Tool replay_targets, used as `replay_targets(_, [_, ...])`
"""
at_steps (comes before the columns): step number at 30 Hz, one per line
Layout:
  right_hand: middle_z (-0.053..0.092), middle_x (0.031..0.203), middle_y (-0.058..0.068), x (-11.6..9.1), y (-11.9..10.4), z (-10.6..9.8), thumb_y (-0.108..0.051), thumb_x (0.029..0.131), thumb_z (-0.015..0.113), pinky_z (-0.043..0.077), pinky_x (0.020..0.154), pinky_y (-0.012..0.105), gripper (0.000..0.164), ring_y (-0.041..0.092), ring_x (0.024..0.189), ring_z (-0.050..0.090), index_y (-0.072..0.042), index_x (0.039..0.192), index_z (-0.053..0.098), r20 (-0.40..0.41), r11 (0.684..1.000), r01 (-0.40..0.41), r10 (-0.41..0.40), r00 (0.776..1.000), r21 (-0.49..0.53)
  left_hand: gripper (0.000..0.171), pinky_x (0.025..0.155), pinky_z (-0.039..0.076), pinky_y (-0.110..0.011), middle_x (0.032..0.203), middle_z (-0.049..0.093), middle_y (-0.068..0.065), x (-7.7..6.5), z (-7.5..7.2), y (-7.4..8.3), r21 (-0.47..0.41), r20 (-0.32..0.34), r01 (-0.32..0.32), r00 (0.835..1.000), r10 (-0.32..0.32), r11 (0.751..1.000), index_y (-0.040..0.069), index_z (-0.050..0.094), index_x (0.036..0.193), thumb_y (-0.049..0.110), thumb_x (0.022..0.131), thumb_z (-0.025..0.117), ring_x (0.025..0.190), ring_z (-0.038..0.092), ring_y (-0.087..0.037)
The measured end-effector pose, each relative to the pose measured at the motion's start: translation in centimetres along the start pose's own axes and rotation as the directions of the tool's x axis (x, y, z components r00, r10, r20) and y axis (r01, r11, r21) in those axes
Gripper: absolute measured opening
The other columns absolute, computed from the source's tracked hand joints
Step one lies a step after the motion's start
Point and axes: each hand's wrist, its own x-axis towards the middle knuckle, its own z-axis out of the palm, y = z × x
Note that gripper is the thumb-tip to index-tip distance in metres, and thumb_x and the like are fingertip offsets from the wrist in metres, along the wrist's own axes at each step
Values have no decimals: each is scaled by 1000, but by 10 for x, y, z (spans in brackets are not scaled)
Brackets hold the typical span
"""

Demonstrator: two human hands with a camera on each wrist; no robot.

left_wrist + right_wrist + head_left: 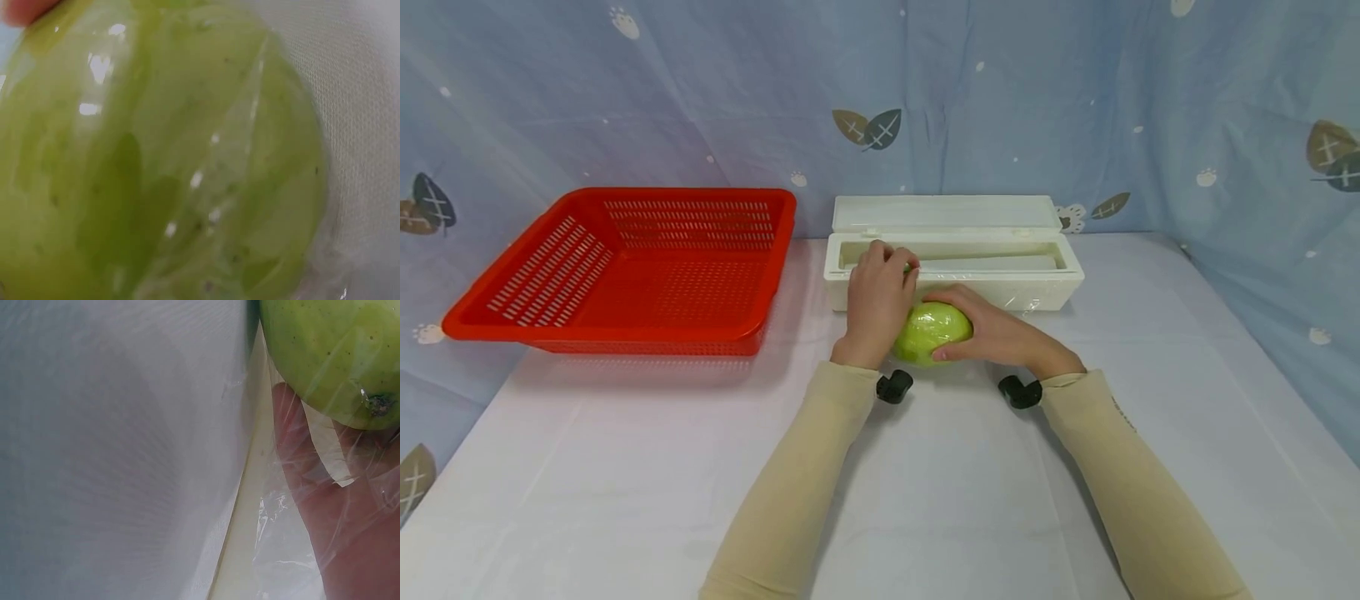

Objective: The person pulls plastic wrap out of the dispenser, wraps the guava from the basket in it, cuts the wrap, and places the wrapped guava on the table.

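Note:
A rounded green fruit (928, 333), glossy under clear plastic film, sits at the front of a white film dispenser box (955, 287). My right hand (992, 329) grips the fruit from the right, with the thumb in front and fingers behind. In the right wrist view, clear film (281, 519) stretches across that hand, and the fruit's dark stem end (378, 404) shows. My left hand (880, 300) reaches over the box's front rim, fingers curled, pinching a small green piece (907, 267) there. Close up, the fruit (156, 156) fills the left wrist view, with film wrinkled over its skin.
Back left stands a red plastic basket (700, 333) with slotted sides. The dispenser's lid (943, 214) is raised, and a white film roll (992, 263) lies inside. A white cloth (955, 500) covers the table, and a blue patterned curtain (1015, 100) hangs behind.

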Motion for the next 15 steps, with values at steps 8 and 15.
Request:
replay_targets(8, [35, 128, 4, 0, 0, 0, -25, 76, 71, 38, 82, 38, 66, 20, 105, 40, -15, 132, 38, -7, 1000, 13, -13, 1000, -10, 14, 70, 37, -31, 93, 47, -2, 1, -2, 0, 36, 23, 25, 999, -26, 999, 16, 59, 96, 26, 86, 57, 83, 45, -18])
replay_targets(15, [35, 128, 3, 0, 0, 0, -25, 76, 71, 38, 81, 38, 66, 20, 104, 40, -15, 132, 38, -6, 1000, 9, -9, 1000, 0, 13, 68, 33, -33, 92, 47, 1, 0, -5, 1, 109, 21, 75, 997, -78, 991, 20, 60, 94, 28, 85, 56, 80, 45, -15])
